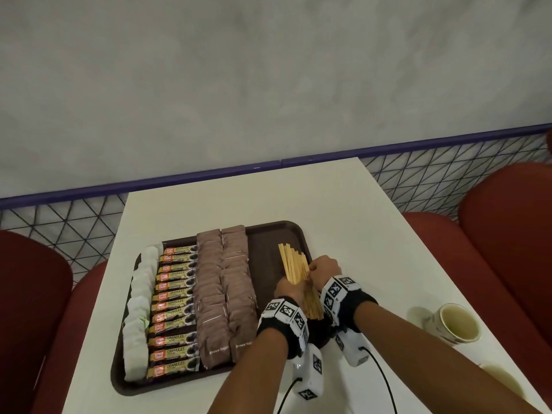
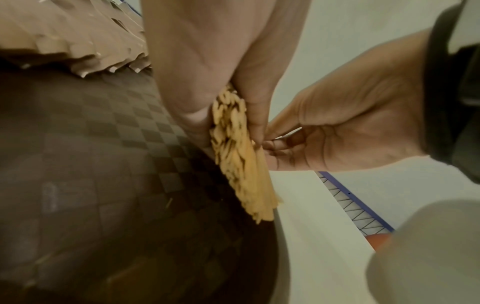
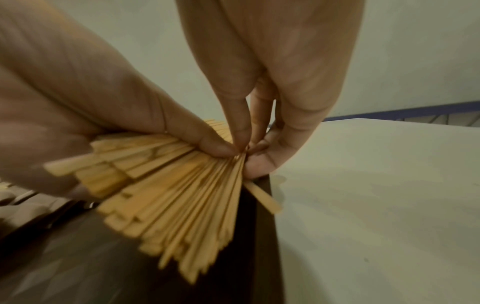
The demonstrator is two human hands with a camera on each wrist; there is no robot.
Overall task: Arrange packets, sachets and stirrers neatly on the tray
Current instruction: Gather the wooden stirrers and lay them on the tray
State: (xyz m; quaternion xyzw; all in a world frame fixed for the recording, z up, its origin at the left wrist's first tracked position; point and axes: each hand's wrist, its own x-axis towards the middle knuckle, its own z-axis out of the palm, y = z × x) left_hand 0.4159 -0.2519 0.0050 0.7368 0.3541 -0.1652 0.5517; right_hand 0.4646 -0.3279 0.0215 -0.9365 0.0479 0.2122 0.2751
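Observation:
A brown tray (image 1: 276, 234) lies on the white table. It holds a column of white sachets (image 1: 140, 306), a column of yellow granules packets (image 1: 176, 303) and two columns of brown sugar sachets (image 1: 224, 294). Over the tray's bare right part, my left hand (image 1: 288, 289) grips a fanned bundle of wooden stirrers (image 1: 294, 267) around its middle. My right hand (image 1: 313, 271) pinches stirrers at the bundle's right edge. In the left wrist view, my left hand (image 2: 226, 123) wraps the stirrers (image 2: 241, 164). In the right wrist view, my right hand (image 3: 244, 152) meets the stirrers (image 3: 168, 195) beside the tray's rim.
A pale paper cup (image 1: 455, 324) stands on the table (image 1: 343, 204) to the right of my arms. Red seats (image 1: 493, 234) flank the table on both sides. A purple-railed mesh fence (image 1: 448, 174) runs behind the table's far edge.

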